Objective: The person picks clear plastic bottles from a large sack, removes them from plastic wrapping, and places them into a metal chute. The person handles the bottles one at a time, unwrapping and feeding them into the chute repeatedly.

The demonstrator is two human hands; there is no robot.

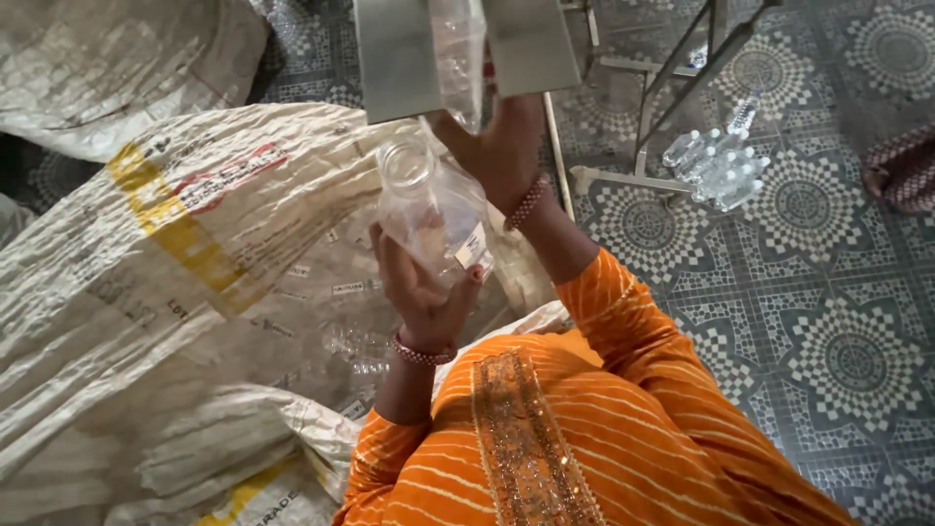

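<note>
My left hand (421, 290) grips a clear plastic jar (429, 206) with an open round mouth and a small label, holding it upright in front of me. Farther out, my right hand (502, 146) is raised to a second clear plastic bottle (458, 54) at the grey metal machine (399, 54); its fingers are partly hidden behind that bottle, so the grip is unclear. Both wrists carry beaded bangles. My orange striped sleeves fill the bottom of the view.
Large white woven sacks (146, 253) lie to the left, one open with clear bottles inside (355, 346). A pack of small capped bottles (716, 161) lies on the patterned tile floor (828, 321) beside a metal stand (672, 88). Another person's foot (901, 170) shows at the right edge.
</note>
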